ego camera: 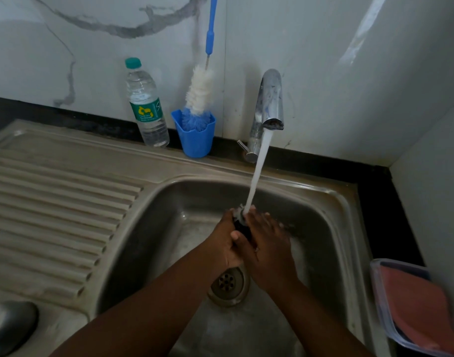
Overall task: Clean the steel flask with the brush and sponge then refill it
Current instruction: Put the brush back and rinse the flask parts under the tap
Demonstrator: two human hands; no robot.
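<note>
1. Two hands over the steel sink (331, 217): left hand (227, 242) and right hand (268, 247) clasp a dark, cylindrical flask (240, 228) between them, fingers curled round it.
2. Chrome tap (271, 99) runs; white water stream (258, 171) lands on the flask top.
3. Brush (200, 91), fluffy white and blue bristles, stands in a blue plastic cup (195, 139) on the desk.
4. Clear ribbed plastic bottle (147, 104) just beside the cup.
5. Pink sponge (416, 305) in a clear tray, right.

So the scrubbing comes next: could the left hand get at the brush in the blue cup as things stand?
Probably not at once: the left hand grips the flask under the tap's stream. Once freed, the path across the sink to the brush in the blue cup looks open.
</note>
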